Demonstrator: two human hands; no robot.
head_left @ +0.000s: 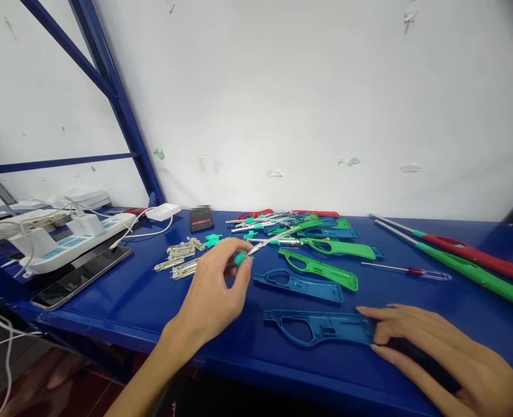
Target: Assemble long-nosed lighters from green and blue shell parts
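My left hand (213, 289) is closed in a pinch on a metal lighter nozzle with a teal trigger piece (241, 258). The rod points up and right, toward the pile. At the table's front, a blue half casing of a long lighter (341, 328) lies hollow side up. My right hand (451, 347) grips its right end between thumb and fingers; something dark shows under the palm, and I cannot tell what. Behind it rest another blue half casing (302, 285), a green half casing (321, 270) and a green one with a nozzle (343, 248).
A pile of nozzles and casings (282, 223) lies by the wall. Clear tanks or cartridges (180, 255) sit left of it. A screwdriver (413, 270), red lighter (477, 255) and green lighter (469, 275) lie right; a phone (83, 278) and power strip (74, 243) left.
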